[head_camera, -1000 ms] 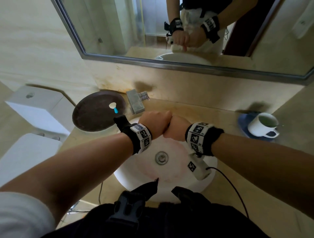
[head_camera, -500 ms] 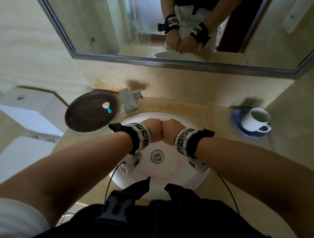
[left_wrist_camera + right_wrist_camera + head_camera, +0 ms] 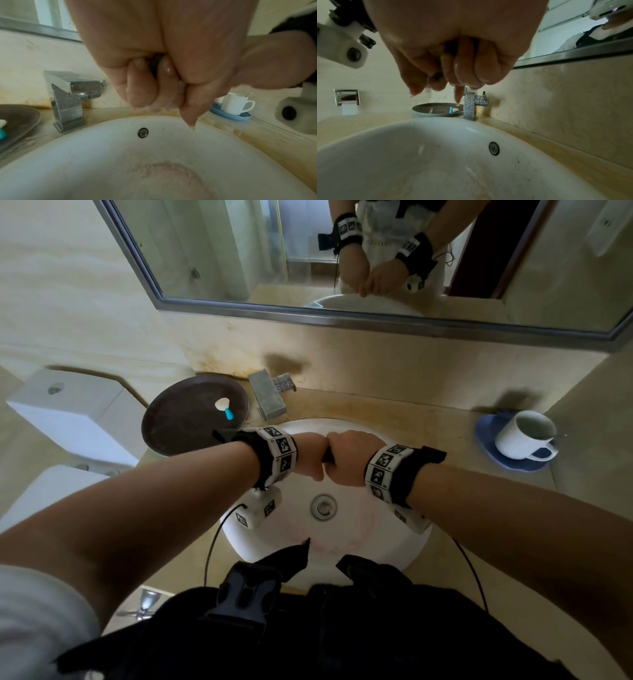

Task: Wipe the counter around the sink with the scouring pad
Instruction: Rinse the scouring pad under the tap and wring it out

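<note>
Both hands were held above the white sink (image 3: 359, 539), fists pressed knuckle to knuckle over the basin. The left hand (image 3: 310, 457) and the right hand (image 3: 349, 457) were each clenched, fingers curled tight. Between them a thin dark strip showed, consistent with the scouring pad (image 3: 326, 455); in the left wrist view the same dark material (image 3: 155, 65) sat wedged among the curled fingers, mostly hidden. The pad was therefore gripped by both hands, clear of the counter (image 3: 404, 414) and over the bowl. The fingers (image 3: 465, 70) appeared wet in the right wrist view, with droplets at their tips. The drain (image 3: 323, 506) lay directly below the hands, and the overflow hole (image 3: 142, 132) was visible on the basin's rear wall. A square metal tap (image 3: 269, 397) stood at the back left of the sink, beside a dark round tray (image 3: 171, 422) carrying a small white-and-blue item (image 3: 226, 408). On the counter at the far right stood a white mug (image 3: 522, 436) on a blue saucer (image 3: 486, 440). Yellow-brown staining marked the counter behind the sink. A mirror (image 3: 239, 251) above reflected the joined hands.
</note>
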A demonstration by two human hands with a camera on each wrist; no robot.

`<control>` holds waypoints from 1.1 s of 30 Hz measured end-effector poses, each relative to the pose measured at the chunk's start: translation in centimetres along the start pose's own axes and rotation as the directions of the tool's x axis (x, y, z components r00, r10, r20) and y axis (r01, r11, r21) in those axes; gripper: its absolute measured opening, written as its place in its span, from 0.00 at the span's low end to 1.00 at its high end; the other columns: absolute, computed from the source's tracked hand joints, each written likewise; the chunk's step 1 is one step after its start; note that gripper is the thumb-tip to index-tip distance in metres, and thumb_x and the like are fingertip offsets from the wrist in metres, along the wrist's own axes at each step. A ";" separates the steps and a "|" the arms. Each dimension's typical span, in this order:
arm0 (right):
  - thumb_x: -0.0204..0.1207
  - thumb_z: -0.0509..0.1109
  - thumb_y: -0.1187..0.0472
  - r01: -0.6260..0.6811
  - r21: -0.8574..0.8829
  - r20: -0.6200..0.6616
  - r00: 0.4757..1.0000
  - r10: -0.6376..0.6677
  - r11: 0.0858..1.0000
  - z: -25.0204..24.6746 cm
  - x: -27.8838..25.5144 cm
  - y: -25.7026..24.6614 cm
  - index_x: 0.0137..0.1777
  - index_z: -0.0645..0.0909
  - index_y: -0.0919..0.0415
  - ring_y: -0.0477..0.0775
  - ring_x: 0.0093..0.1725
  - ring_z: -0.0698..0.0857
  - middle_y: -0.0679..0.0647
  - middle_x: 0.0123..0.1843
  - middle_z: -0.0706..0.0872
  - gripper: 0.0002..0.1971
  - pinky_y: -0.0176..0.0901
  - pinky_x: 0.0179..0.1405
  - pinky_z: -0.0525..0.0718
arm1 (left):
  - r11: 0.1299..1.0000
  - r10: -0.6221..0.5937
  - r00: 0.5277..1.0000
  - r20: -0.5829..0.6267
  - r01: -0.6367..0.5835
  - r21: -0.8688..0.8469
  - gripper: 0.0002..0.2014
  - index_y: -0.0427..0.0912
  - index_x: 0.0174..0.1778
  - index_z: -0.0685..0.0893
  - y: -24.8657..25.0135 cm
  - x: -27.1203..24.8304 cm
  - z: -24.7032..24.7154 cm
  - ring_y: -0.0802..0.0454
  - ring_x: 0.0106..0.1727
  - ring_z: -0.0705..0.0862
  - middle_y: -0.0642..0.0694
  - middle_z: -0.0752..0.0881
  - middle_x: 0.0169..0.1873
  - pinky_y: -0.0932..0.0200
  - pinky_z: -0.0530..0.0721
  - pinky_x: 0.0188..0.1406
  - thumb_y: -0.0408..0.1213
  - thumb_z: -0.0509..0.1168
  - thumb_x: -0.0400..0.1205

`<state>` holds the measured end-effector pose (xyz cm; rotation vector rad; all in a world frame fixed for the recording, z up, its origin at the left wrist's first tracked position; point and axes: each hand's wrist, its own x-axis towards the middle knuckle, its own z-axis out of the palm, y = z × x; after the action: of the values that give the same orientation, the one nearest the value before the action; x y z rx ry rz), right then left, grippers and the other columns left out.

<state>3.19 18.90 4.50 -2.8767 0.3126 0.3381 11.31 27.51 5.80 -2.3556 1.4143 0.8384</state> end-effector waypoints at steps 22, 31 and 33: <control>0.81 0.50 0.45 -0.261 0.964 0.255 0.962 0.095 0.052 -4.8 0.4 -2.1 0.25 0.61 0.51 0.46 0.16 0.57 0.48 0.18 0.63 0.22 0.30 0.15 0.56 | 0.972 0.098 0.511 -0.854 -0.232 -0.027 0.30 0.32 0.71 0.74 -2.0 -2.1 -0.1 0.36 0.64 0.79 0.35 0.81 0.61 0.45 0.76 0.69 0.31 0.71 0.71; 0.83 0.58 0.69 -0.260 0.582 -0.028 0.941 0.338 0.771 -3.8 0.2 -2.1 0.34 0.63 0.55 0.57 0.35 0.68 0.55 0.33 0.67 0.16 0.40 0.30 0.65 | 0.999 -0.054 0.765 -0.641 0.044 -0.031 0.08 0.47 0.44 0.83 -0.8 -1.3 -1.3 0.44 0.39 0.86 0.48 0.87 0.38 0.53 0.85 0.38 0.41 0.59 0.78; 0.86 0.52 0.66 -0.242 0.601 -0.047 0.941 0.336 0.761 -3.4 1.0 -1.9 0.44 0.75 0.62 0.56 0.42 0.70 0.60 0.40 0.72 0.12 0.44 0.42 0.67 | 0.999 -0.037 0.810 -0.586 0.037 -0.012 0.09 0.47 0.45 0.84 -0.7 -1.3 -1.6 0.44 0.37 0.86 0.49 0.86 0.35 0.52 0.87 0.39 0.40 0.58 0.78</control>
<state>5.32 19.67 7.87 -2.2299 0.7531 0.0454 11.99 27.96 7.77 -2.7677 1.5556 0.0707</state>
